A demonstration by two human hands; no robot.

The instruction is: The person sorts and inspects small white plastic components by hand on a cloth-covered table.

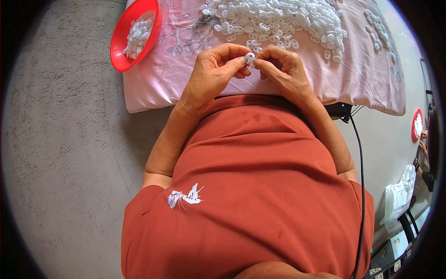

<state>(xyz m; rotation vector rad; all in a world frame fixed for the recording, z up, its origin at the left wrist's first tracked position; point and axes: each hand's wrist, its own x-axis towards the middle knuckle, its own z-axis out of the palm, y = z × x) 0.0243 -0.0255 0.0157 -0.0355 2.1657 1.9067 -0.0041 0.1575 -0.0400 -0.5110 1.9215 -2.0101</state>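
Note:
In front of my body, over the near edge of a pink cloth-covered table [153,88], both hands meet at one small white plastic piece [250,57] with a round hole. Thumb and forefinger of my left hand [214,69] pinch it from the left. From the right, my right hand [287,72] has its thumb and fingers closed at the same piece; its fingertips partly hide what they grip. Just beyond the hands spreads a heap of white oval plastic pieces [283,21], many with two holes. Thin metal-looking bits [204,25] lie at the heap's left side.
A red bowl [120,58] of white pieces sits at the table's left edge. Greyish-white pieces [378,32] lie along the right side. A black cable [362,186] hangs down at my right. Farther right are another red bowl [414,132], a person's hand [423,135] and a white plastic bag [399,195].

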